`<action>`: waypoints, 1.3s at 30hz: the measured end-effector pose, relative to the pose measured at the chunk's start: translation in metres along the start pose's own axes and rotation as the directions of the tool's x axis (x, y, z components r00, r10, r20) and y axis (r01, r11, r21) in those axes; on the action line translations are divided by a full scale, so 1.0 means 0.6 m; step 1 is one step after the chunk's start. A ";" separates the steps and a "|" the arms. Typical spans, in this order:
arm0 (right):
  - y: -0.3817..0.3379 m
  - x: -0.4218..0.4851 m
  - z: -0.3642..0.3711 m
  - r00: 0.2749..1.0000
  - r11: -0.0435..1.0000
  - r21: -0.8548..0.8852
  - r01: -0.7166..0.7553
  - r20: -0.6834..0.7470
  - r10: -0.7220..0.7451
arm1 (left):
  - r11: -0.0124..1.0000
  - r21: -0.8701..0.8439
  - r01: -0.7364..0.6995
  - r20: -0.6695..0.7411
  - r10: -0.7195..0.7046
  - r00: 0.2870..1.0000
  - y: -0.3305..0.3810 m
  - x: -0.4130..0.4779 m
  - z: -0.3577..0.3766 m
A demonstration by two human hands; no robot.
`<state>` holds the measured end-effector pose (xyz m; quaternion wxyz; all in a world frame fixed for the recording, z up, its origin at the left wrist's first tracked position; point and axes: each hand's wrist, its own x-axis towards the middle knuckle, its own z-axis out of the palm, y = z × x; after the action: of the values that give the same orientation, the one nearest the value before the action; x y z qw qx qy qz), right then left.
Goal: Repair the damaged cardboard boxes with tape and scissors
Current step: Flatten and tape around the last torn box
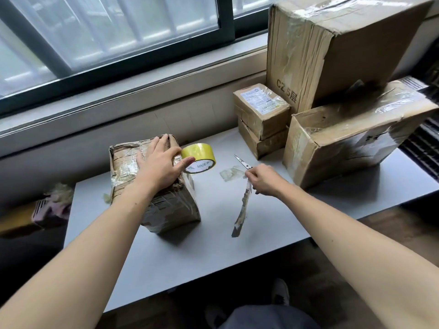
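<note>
A worn, tape-covered cardboard box (166,205) stands on the grey table (213,252) at the left. My left hand (161,165) lies flat on its top, fingers spread. A yellow tape roll (202,156) rests against the box's right upper edge, touching my left thumb. My right hand (263,180) pinches the end of a torn strip of old tape (241,210) that hangs down toward the table. Small scissors (242,161) lie shut on the table just beyond that hand, next to a crumpled scrap of clear tape (230,174).
Two small stacked boxes (261,119) stand at the back. A medium box (344,143) sits to the right with a large box (332,48) resting on it. A window sill runs behind. Crumpled waste (57,200) lies off the table's left edge.
</note>
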<state>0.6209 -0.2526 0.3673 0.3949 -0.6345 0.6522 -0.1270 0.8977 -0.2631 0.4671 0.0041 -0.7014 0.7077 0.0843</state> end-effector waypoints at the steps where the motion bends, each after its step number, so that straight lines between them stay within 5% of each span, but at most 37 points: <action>1: 0.005 0.002 0.002 0.999 1.000 -0.012 -0.011 -0.032 0.011 | 1.000 -0.006 0.001 -0.002 -0.001 1.000 0.000 0.000 0.000; 7: 0.014 0.007 0.017 0.973 0.993 0.089 -0.081 -0.209 0.098 | 1.000 -0.021 -0.003 -0.010 0.003 1.000 -0.001 -0.002 0.000; 17: 0.012 0.005 0.013 0.972 0.996 -0.016 -0.088 -0.219 0.083 | 1.000 -0.013 -0.008 -0.016 0.008 1.000 -0.006 0.002 0.004; 23: -0.068 0.011 0.014 0.968 0.963 0.229 0.144 -0.232 -0.090 | 1.000 -0.010 -0.010 -0.008 0.010 1.000 -0.004 -0.004 -0.001; 28: -0.200 0.019 0.021 0.938 0.820 0.459 0.341 -0.218 -0.268 | 0.999 0.027 -0.025 0.038 0.024 0.999 -0.005 -0.009 -0.005; 33: -0.249 0.060 0.015 0.947 0.916 0.242 0.318 -0.033 -0.320 | 0.999 -0.039 -0.022 0.084 0.025 0.996 -0.013 -0.007 -0.011; 39: -0.302 0.075 -0.022 0.877 0.880 -0.056 0.472 -0.077 -0.475 | 0.992 -0.124 0.010 0.089 0.001 0.996 -0.025 -0.001 -0.015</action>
<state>0.7492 -0.3284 0.4810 0.3112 -0.7754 0.4963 -0.2357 0.9135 -0.2634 0.4746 -0.0080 -0.6973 0.6988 0.1590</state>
